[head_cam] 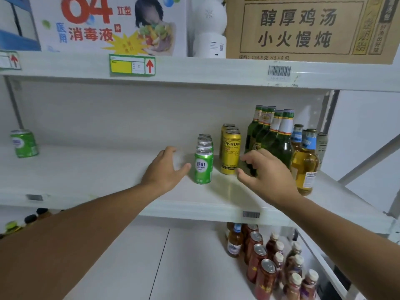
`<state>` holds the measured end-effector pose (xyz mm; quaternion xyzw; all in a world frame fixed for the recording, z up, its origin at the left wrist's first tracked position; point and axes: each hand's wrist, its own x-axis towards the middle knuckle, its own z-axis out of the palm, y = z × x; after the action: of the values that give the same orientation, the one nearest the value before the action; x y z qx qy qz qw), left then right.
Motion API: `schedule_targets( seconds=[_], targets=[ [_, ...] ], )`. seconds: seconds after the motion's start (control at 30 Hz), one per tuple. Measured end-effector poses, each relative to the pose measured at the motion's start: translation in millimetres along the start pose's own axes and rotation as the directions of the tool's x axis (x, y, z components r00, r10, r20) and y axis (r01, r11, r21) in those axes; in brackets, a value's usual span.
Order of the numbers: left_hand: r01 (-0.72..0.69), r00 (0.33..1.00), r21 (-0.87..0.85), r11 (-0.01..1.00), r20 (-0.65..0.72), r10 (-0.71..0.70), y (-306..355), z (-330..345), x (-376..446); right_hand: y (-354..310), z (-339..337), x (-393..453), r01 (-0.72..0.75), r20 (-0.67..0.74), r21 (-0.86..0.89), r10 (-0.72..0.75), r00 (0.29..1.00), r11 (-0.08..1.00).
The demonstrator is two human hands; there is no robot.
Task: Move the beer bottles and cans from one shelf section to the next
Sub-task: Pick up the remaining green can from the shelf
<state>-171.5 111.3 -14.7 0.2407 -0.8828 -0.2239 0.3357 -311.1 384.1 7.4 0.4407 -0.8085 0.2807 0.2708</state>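
One short green aluminium can point(24, 143) stands at the white shelf's point(86, 169) left end; the clustered green cans point(203, 165), yellow cans point(230, 151) and glass bottles point(279, 139) remain right. Left hand point(164, 169) and right hand point(264, 169) hover spread, gripping nothing.

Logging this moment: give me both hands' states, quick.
Left hand: open, empty, beside the front green can.
Right hand: open, fingers loosely curled, holding nothing.
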Motion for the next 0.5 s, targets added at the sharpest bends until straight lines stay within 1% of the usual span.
schedule_targets(
  seconds=[0.17,0.27,0.4,0.5],
  targets=[
    [-0.031,0.999,0.064,0.997,0.019,0.03,-34.8,-38.4,-18.7,-55.4,39.0,23.8,0.035,0.16,0.023,-0.038,0.986,0.999],
    [-0.042,0.999,0.131,0.99,0.037,0.038,-61.4,-67.0,-29.0,-95.1,67.8,36.1,0.061,0.236,0.028,-0.066,0.97,0.998],
    [0.013,1.0,0.192,0.981,0.022,-0.017,-106.1,-110.2,-40.9,-152.8,107.0,50.7,0.107,0.284,0.101,-0.132,0.95,0.989],
    [0.077,0.997,0.199,0.977,-0.011,-0.077,-143.0,-141.5,-51.3,-196.4,137.3,60.7,0.115,0.324,0.174,-0.167,0.931,0.978]
  ],
)
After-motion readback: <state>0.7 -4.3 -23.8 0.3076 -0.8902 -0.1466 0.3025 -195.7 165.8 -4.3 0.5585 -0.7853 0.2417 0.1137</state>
